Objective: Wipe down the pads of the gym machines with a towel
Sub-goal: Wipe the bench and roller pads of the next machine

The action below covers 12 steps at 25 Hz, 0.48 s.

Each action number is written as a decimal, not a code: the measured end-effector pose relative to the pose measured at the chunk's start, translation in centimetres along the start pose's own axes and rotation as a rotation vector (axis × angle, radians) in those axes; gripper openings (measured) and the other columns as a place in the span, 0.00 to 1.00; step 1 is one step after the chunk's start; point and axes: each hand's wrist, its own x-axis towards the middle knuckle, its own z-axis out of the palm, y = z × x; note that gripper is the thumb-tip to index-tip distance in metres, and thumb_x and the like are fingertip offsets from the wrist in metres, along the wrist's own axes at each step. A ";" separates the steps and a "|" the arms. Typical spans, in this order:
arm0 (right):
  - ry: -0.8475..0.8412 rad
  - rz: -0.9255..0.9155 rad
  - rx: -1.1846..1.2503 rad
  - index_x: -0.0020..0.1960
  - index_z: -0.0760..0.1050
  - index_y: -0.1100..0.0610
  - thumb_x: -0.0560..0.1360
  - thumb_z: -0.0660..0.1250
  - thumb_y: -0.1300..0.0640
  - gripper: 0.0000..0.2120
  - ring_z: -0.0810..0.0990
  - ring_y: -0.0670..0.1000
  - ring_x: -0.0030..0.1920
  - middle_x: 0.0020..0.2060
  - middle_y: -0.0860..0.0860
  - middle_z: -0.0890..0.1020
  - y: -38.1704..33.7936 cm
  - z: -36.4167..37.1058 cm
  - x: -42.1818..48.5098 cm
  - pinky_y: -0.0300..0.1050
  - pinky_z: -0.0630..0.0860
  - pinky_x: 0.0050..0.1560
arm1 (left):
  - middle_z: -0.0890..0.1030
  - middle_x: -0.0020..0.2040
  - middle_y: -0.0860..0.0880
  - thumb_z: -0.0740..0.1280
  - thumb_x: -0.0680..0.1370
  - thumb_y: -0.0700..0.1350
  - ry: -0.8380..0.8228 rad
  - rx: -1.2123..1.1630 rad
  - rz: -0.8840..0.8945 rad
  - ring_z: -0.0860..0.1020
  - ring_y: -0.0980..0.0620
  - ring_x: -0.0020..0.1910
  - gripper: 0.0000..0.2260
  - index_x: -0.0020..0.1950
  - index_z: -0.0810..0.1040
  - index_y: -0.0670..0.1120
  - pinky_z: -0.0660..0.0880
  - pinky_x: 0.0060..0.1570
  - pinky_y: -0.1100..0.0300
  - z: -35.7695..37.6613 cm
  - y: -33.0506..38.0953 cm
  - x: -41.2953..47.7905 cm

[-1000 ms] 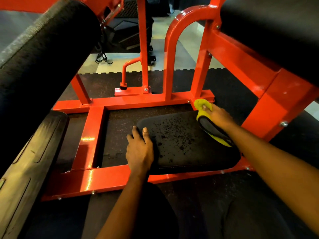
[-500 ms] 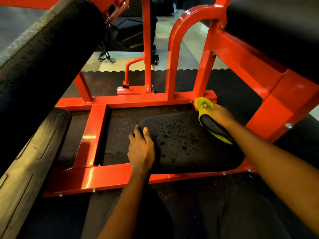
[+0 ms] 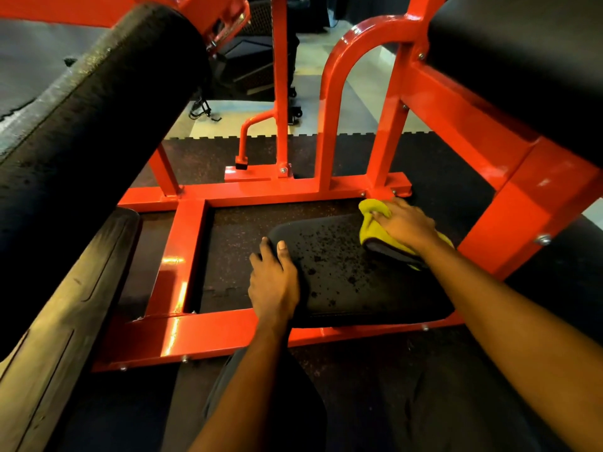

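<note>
- Two hands were at work on the low black pad [image 3: 342, 282], which sat bolted on the near bar of the red frame [image 3: 182, 265], just above the floor.
- Left hand [image 3: 274, 282] gripped the pad's left edge, thumb on top and fingers bent over the rim, seemingly to steady it.
- Right hand [image 3: 408, 223] held the yellow towel [image 3: 370, 228] bunched under its fingers and pressed it onto the pad's far right corner, close to the foot of the frame's upright.
- Step in hand, as I judged it: wiping this pad, with the stroke at its far end. Most of the top looked undone, since dark specks lay scattered across the middle.
- Next move called for a firm pull of the towel back across the speckled middle toward the near edge, in overlapping passes. The left hand would have to shift off its edge so that strip got wiped too.
- Loose grit could simply be pushed about, so the towel might need folding to a clean face.
- Around it: a thick black roller [image 3: 98, 109] hung over the left side, and another dark pad [image 3: 522, 44] sat high on the right; both looked like later jobs.
- Frame's slanted beam [image 3: 473, 132] ran close beside the right forearm and limited elbow room there.
- Rubber floor mat [image 3: 440, 164] spread beneath everything.
</note>
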 end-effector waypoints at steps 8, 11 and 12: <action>-0.010 -0.186 -0.149 0.76 0.51 0.27 0.81 0.55 0.35 0.26 0.47 0.53 0.82 0.81 0.37 0.51 -0.8 1.5 -11.7 0.70 0.52 0.76 | 0.66 0.74 0.43 0.47 0.84 0.59 -0.011 -0.039 -0.009 0.71 0.37 0.68 0.26 0.80 0.59 0.51 0.67 0.64 0.43 -0.2 -0.1 -0.4; 0.076 -0.134 -0.174 0.77 0.50 0.28 0.81 0.53 0.34 0.26 0.50 0.55 0.82 0.81 0.40 0.53 -1.7 2.2 -10.4 0.73 0.53 0.74 | 0.66 0.74 0.43 0.48 0.84 0.59 -0.006 -0.051 -0.007 0.71 0.37 0.68 0.25 0.80 0.59 0.51 0.67 0.64 0.43 -0.3 -0.1 -0.4; 0.083 -0.103 -0.157 0.77 0.52 0.29 0.81 0.52 0.34 0.26 0.52 0.56 0.81 0.81 0.42 0.54 -2.4 2.2 -8.6 0.75 0.53 0.73 | 0.66 0.74 0.43 0.48 0.84 0.59 -0.006 -0.046 -0.011 0.71 0.37 0.68 0.25 0.80 0.59 0.51 0.67 0.64 0.43 -0.2 -0.1 -0.3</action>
